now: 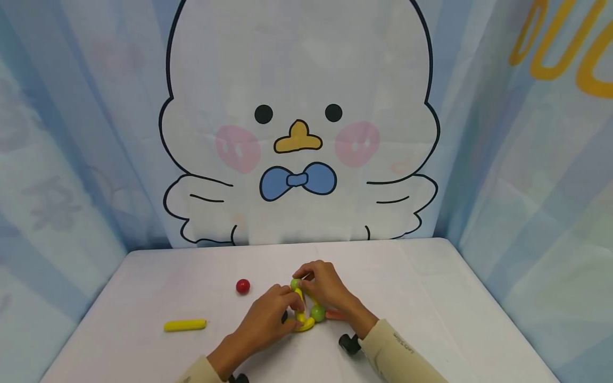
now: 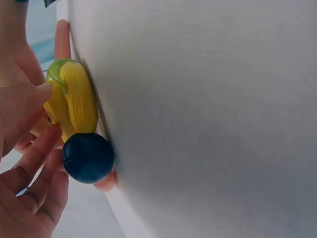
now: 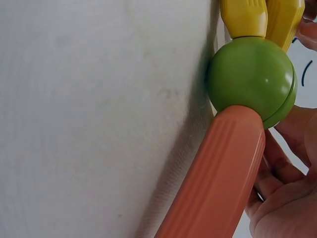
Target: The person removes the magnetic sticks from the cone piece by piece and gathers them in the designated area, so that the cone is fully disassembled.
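Note:
A small build of magnetic rods and balls lies on the table between my hands. My left hand (image 1: 268, 316) pinches a yellow rod (image 2: 58, 106) of it with thumb and fingers, close to a dark blue ball (image 2: 88, 157). Beyond it, my right hand (image 1: 326, 284) pinches a green ball (image 1: 295, 283) at the far corner. A curved yellow rod (image 1: 305, 325) runs along the near side to a second green ball (image 3: 252, 77). From that ball an orange rod (image 3: 213, 173) sticks out to the right, under my right wrist. My fingers partly hide the joints.
A loose red ball (image 1: 242, 286) sits to the left of the build. Farther left lies a loose yellow rod (image 1: 185, 325). The white table (image 1: 431, 308) ends at a curtain (image 1: 297, 223) with a cartoon duck at the back.

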Tool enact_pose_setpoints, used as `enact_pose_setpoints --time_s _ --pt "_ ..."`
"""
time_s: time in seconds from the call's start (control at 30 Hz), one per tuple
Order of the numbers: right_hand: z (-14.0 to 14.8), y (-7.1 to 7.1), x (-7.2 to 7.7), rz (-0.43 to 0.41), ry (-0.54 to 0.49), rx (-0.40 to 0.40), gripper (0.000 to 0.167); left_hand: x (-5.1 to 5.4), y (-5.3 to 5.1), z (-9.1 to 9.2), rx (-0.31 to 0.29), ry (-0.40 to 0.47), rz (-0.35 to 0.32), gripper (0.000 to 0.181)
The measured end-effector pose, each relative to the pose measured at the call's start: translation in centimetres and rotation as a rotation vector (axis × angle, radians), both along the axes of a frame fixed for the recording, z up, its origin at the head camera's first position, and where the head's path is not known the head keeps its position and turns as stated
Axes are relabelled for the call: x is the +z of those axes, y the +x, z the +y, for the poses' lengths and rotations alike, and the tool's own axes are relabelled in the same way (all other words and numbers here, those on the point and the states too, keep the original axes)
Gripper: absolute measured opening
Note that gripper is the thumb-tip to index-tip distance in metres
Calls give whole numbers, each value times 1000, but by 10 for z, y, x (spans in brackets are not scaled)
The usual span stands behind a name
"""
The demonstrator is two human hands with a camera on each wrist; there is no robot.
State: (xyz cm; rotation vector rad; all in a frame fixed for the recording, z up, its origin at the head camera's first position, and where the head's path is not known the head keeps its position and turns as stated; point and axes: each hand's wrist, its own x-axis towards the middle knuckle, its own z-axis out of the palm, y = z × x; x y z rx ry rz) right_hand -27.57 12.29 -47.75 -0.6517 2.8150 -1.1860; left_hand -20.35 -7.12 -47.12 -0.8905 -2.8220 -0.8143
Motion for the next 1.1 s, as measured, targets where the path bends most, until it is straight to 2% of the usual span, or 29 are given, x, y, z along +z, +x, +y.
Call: enact_pose_setpoints --time_s 0.27,0.53,0.77,0.87,1.0,1.1 --pt "0 1 1 -5 11 -2 14 12 4 -9 53 -37 -61 22" --pt "1 1 1 -9 17 -17 14 20 3 -26 129 -45 -6 26" --pt "0 2 0 -15 19 -30 14 17 -3 -40 188 -65 44 33" --pt "-1 3 1 -22 17 -28 15 14 -3 -41 192 -79 15 34" --pt "-1 2 1 -23 15 -24 15 10 -3 -39 170 -84 -37 32" --pt "-1 1 0 -15 16 -18 15 9 -3 -37 163 -72 -50 31"
